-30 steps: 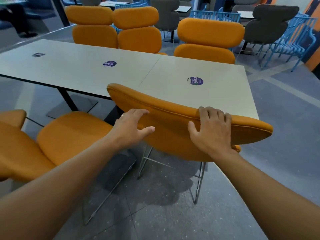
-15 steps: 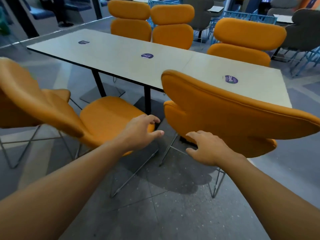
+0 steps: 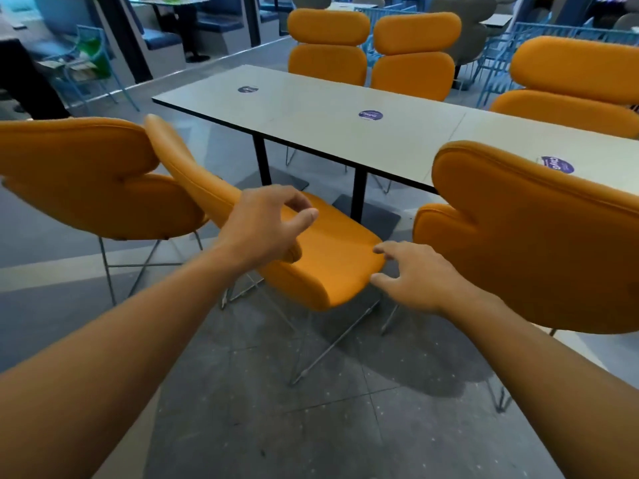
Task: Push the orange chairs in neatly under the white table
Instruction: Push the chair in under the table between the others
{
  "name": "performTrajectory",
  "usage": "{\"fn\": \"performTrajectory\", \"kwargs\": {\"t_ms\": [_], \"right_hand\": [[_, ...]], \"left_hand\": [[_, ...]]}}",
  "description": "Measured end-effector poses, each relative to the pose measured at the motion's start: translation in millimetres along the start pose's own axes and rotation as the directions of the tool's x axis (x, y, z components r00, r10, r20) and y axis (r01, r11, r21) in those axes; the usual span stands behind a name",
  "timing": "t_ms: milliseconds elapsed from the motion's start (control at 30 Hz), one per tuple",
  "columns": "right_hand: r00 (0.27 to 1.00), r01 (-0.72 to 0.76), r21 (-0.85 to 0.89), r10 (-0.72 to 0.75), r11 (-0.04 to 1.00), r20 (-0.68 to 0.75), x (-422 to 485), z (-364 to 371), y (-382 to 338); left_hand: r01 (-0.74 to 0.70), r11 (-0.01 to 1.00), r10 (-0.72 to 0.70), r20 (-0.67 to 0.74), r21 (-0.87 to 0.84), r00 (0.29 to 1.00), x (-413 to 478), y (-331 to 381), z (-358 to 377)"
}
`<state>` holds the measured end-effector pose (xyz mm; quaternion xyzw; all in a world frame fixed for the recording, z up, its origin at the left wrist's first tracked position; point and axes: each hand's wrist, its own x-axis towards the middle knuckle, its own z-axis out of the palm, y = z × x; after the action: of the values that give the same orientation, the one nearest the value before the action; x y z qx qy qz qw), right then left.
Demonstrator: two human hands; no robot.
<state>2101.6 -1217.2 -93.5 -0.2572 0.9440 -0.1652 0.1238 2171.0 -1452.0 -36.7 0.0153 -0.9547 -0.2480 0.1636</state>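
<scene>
The long white table runs across the middle. On its near side, the right orange chair stands with its back to me, close against the table edge. The middle orange chair is turned sideways, out from the table, its backrest pointing left. My left hand hovers where its backrest meets the seat, fingers loosely curved and holding nothing. My right hand is spread open at the seat's near right corner, fingertips close to the edge. A third orange chair stands further left.
Three more orange chairs line the table's far side. Black table legs on flat bases stand beyond the middle chair's seat. Blue metal chairs, grey chairs and booths fill the background. Grey tiled floor lies below me.
Both hands let go of the right chair's backrest and moved left to the sideways middle chair. The view swung left with them.
</scene>
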Motion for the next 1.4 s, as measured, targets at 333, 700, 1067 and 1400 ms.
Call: {"fn": "performTrajectory", "kwargs": {"t_ms": [333,700,1067,1400], "right_hand": [[0.974,0.223,0.08,-0.218,0.972,-0.067,95,3,-104],[0.953,0.301,0.109,-0.302,0.947,-0.006,187,27,-170],[0.963,0.251,0.169,-0.264,0.953,0.057,209,32,-188],[0.963,-0.141,-0.06,0.123,0.988,-0.242,205,66,-249]], "left_hand": [[0.139,0.984,-0.126,-0.115,0.115,0.985,28,-107,-67],[0.248,0.941,-0.227,-0.112,0.232,0.967,85,-209,-71],[-0.04,0.985,0.034,0.041,0.165,0.999,121,-276,-58],[-0.305,0.94,0.29,0.108,0.156,0.951,152,-328,-45]]}}
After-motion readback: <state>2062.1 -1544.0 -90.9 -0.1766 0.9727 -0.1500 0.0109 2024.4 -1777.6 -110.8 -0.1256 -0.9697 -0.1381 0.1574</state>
